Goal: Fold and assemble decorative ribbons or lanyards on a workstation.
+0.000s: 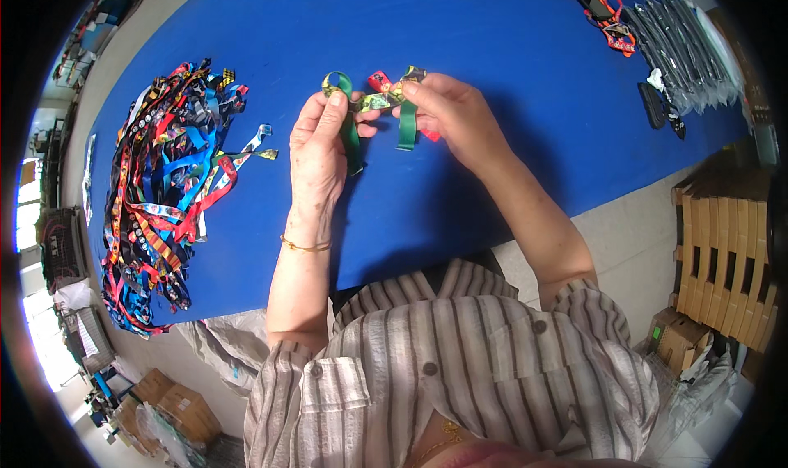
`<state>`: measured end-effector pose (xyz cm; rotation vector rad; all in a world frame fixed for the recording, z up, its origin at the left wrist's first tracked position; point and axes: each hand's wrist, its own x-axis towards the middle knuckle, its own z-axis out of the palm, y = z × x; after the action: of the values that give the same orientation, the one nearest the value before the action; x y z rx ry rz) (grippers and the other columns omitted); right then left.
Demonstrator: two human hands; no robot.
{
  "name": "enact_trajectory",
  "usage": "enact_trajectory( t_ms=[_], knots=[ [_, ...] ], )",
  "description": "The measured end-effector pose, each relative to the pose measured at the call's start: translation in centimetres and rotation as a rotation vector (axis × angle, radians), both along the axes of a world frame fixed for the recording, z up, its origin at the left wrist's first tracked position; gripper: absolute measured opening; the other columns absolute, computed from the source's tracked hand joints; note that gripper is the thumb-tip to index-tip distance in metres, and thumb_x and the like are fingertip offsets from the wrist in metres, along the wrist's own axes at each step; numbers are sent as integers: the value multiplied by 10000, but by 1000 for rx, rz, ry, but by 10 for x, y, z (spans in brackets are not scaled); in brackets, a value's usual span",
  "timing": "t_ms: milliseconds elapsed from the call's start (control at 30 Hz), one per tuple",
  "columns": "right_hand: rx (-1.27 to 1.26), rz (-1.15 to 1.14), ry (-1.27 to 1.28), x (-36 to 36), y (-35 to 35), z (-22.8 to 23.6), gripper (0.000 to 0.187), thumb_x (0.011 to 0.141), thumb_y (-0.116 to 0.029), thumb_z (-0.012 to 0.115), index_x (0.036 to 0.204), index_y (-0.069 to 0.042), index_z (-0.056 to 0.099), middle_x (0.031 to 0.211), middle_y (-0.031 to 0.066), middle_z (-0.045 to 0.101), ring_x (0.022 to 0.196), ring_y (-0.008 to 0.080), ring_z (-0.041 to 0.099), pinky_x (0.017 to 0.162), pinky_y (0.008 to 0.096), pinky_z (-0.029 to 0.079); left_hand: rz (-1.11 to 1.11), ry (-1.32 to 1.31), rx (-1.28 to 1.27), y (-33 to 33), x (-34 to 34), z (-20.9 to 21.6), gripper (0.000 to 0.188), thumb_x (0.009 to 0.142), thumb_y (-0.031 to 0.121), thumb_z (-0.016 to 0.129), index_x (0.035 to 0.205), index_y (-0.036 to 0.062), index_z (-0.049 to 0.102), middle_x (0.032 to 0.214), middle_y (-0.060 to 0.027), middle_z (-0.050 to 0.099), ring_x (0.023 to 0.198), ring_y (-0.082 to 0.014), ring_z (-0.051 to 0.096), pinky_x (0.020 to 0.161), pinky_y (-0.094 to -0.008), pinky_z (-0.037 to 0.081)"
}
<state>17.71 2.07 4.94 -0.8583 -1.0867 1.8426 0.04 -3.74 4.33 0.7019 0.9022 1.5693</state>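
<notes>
Above the blue table [492, 25] my two hands stretch a printed ribbon strap [379, 101] between them. Green shows on the strap's plain side, and its pattern is yellow-green. My left hand [318, 140] pinches it between thumb and fingers, with a loop standing up over the thumb and a green end hanging below. My right hand [455, 119] grips the other part, from which a short green end [406, 127] hangs. A red printed piece [379, 81] shows behind the strap near my right fingers; whether it is joined to the strap I cannot tell.
A long heap of colourful printed straps [176, 168] lies on the table's left. At the far right are flat black items in clear plastic [677, 50], an orange-and-red strap piece [617, 35] and a small black item [652, 105]. Stacked cardboard [726, 259] stands right of the table.
</notes>
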Motion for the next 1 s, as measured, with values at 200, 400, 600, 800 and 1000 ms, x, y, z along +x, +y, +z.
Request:
enact_trajectory(
  t_ms=[200, 400, 600, 800, 1000],
  knots=[
    [-73, 20, 83, 3, 7, -11, 208, 969, -211, 621, 1002, -16, 686, 910, 15, 648, 755, 68, 586, 712, 251, 513, -61, -259, 63, 0, 0, 0, 150, 1019, 140, 520, 1040, 39, 629, 1107, -191, 663, 1005, -286, 684, 864, -415, 600],
    [-31, 80, -68, 7, 6, -8, 239, 983, -215, 576, 1023, 2, 668, 916, 20, 646, 764, 83, 594, 700, 260, 499, -78, -251, 69, 4, 2, 0, 175, 1028, 159, 501, 1038, 25, 614, 1174, -245, 647, 994, -307, 692, 858, -399, 599],
    [159, 129, -239, 3, 8, -13, 266, 989, -222, 567, 969, 22, 672, 841, 19, 633, 763, 79, 567, 682, 256, 461, -148, -39, 79, 0, -4, 0, 223, 1026, 207, 516, 1017, 5, 609, 1114, -223, 675, 859, -255, 683, 704, -311, 570],
    [378, 132, -183, 2, 9, -23, 283, 1016, -211, 531, 992, 34, 672, 846, 12, 634, 791, 83, 561, 736, 265, 464, -190, 3, 53, 4, 2, 0, 205, 1036, 164, 490, 1027, -6, 604, 1056, -209, 696, 808, -211, 677, 701, -300, 570],
    [302, 210, -86, -1, 3, -11, 289, 1031, -207, 513, 1022, 28, 681, 876, 22, 655, 818, 78, 585, 769, 256, 494, -149, -57, 26, 7, -1, -3, 205, 1031, 181, 508, 1032, 0, 605, 1028, -187, 702, 850, -225, 703, 752, -318, 587]
  ],
)
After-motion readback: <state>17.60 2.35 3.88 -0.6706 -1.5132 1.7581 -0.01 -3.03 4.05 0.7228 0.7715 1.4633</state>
